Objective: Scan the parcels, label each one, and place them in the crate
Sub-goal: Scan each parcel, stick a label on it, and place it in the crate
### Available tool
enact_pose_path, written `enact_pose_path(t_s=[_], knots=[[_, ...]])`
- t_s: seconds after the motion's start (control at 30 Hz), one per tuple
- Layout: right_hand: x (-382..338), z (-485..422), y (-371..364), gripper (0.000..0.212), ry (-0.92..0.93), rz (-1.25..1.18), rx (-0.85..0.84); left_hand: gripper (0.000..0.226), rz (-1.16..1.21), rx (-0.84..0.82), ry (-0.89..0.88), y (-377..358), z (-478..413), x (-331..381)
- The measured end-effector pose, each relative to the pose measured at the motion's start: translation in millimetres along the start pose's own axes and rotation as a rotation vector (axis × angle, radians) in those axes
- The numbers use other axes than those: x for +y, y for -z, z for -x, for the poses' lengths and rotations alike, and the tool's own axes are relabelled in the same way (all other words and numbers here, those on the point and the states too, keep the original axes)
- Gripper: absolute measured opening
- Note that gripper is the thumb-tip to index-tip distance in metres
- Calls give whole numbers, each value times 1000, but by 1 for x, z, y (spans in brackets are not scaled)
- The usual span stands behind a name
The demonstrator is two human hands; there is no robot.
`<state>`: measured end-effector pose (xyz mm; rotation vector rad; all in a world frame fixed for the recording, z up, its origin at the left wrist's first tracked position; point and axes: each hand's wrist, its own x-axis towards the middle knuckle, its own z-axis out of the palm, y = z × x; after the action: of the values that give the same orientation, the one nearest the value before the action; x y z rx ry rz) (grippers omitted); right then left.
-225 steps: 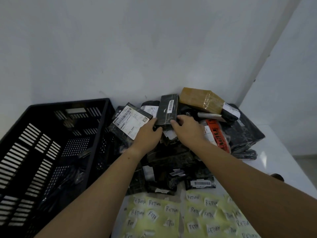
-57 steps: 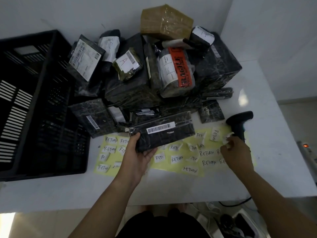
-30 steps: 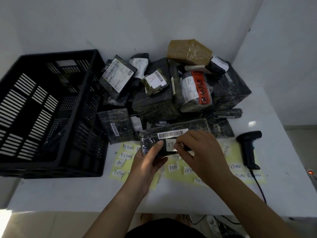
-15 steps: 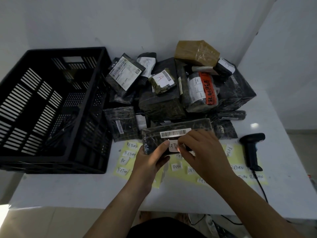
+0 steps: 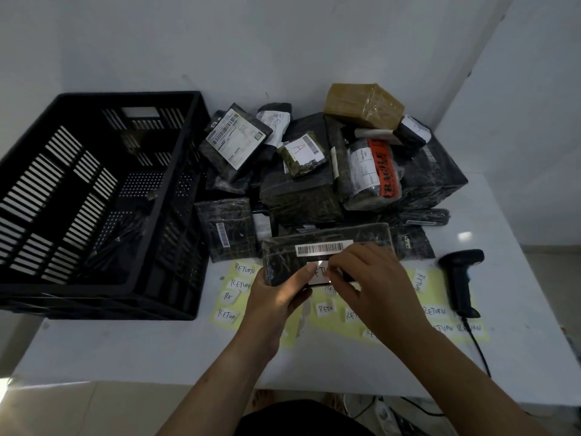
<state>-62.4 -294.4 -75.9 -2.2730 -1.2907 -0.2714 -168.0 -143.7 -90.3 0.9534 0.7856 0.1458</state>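
Your left hand (image 5: 276, 297) grips the near left end of the long black parcel (image 5: 327, 247), thumb lying over its top face, and holds it just off the table (image 5: 125, 350). Your right hand (image 5: 371, 287) is curled over the parcel's front beside that thumb, fingertips pinching and pressing a white RETURN sticker (image 5: 319, 273) onto the wrap just below the barcode strip (image 5: 320, 248). The sticker's right part is hidden under your fingers, so you cannot tell whether it is fully smoothed down. For this parcel, labelling looks to be the step in hand and placing is what remains. The scanner (image 5: 460, 278) lies untouched on the table to the right of your right hand, which fits a scan already made, though the frame does not prove it. The crate (image 5: 176, 215) stands to the left of your left hand, within easy reach. Its floor is dark, with a faint glint of wrap low inside, too dim to count anything there. Beyond both hands the pile of parcels (image 5: 301, 190) is large, a good many packets and boxes stacked against the wall, none showing a RETURN sticker from here. So the job reads as early, with most of the pile left to scan, label and place. Under and around your hands the yellow sheets (image 5: 446, 322) carry plenty of stickers, so supply should not hold you up.
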Motion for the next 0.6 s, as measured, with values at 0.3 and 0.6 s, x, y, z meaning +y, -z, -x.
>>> enact_pose_path(t_s=[0.3,0.6], knots=[[-16,1,-2,28,-131,72,82,49,-48,-10,-36,3,6,9],[-37,1,-7,101,-755,-305,163,42,-96,38,-134,10,4,10]])
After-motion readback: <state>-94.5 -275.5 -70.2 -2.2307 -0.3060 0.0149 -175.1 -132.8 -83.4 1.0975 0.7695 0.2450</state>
